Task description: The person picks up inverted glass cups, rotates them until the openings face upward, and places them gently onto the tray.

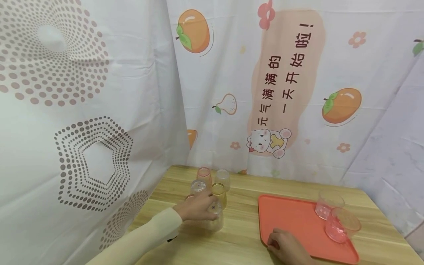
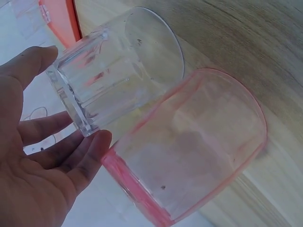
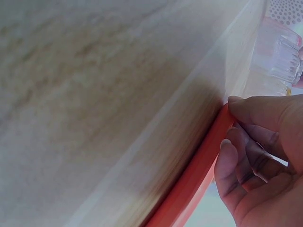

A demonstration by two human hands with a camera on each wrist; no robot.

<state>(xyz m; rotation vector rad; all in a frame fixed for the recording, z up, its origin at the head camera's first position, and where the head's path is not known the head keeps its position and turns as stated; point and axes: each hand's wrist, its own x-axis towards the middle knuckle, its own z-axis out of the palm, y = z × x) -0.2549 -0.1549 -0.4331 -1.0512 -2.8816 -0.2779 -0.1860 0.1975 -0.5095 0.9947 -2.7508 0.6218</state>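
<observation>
My left hand reaches in from the left and grips the thick base of a clear cup that stands upside down, thumb on one side and fingers on the other. Right beside it in the left wrist view is a pink cup, also base up. Close behind the hand stand a yellow cup, another clear cup and more. My right hand is at the near left corner of an orange-red tray; in the right wrist view its thumb and curled fingers pinch the tray's rim.
On the tray's right side are a pink cup and a paler cup, both with their wide mouths up. A pink-rimmed cup and a clear cup stand at the back. Printed curtains border the wooden table.
</observation>
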